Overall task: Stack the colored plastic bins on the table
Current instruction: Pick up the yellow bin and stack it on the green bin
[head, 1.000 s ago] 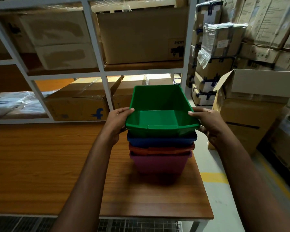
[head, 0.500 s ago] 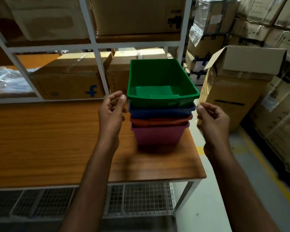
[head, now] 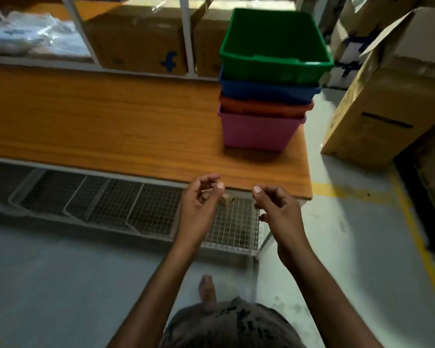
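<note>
Several plastic bins stand nested in one stack at the right end of the wooden table: a pink bin at the bottom, an orange-red bin, a blue bin and a green bin on top. My left hand and my right hand hover side by side in front of the table's near edge, well clear of the stack. Both hold nothing, with fingers loosely curled.
A metal rack with cardboard boxes stands behind the table. A tall open carton sits on the floor to the right of it. Wire mesh baskets hang under the tabletop. A yellow line marks the grey floor.
Both hands let go of the green bin, leaving it on the stack, and drew back toward my body. The view tilted down and away from the table.
</note>
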### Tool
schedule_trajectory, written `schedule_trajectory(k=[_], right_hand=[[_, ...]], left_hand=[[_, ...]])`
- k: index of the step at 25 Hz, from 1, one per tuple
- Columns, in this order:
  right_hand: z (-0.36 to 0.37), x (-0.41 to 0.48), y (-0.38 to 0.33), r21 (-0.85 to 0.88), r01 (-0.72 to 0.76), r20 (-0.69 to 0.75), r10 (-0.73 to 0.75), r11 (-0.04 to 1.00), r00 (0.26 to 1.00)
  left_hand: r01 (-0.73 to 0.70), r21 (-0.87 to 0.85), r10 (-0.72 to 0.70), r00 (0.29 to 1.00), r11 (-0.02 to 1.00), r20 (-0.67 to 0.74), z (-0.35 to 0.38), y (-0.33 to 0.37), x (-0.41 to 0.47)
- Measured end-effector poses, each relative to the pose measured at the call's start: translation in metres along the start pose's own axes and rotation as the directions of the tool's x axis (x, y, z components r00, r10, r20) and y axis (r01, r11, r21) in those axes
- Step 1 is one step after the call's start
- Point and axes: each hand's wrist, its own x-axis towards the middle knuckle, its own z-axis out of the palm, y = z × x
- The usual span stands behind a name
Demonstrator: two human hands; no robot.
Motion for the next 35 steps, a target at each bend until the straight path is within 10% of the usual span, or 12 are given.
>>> schedule_trajectory(k=[15, 21, 35], right_hand=[[0.097, -0.148, 0.151, -0.312, -0.088, 0.509, 0.245, 0.946, 0.825], [0.23, -0.205, 0.168, -0.285, 0.023, 0.538, 0.14, 0.958, 0.831], [0.582, -0.152, 0.15, -0.292, 0.089, 0.78, 0.184, 0.952, 0.598]], left_hand=[[0.358, -0.004, -0.35, 0.91, 0.934, -0.221, -0.15, -0.139, -0.206], [0.405, -0.012, -0.385, 0.86, 0.914, -0.335, -0.288, -0.154, -0.224], [0.375, -0.31, -0.487, 0.665, 0.873, -0.566, -0.573, -0.166, -0.097]])
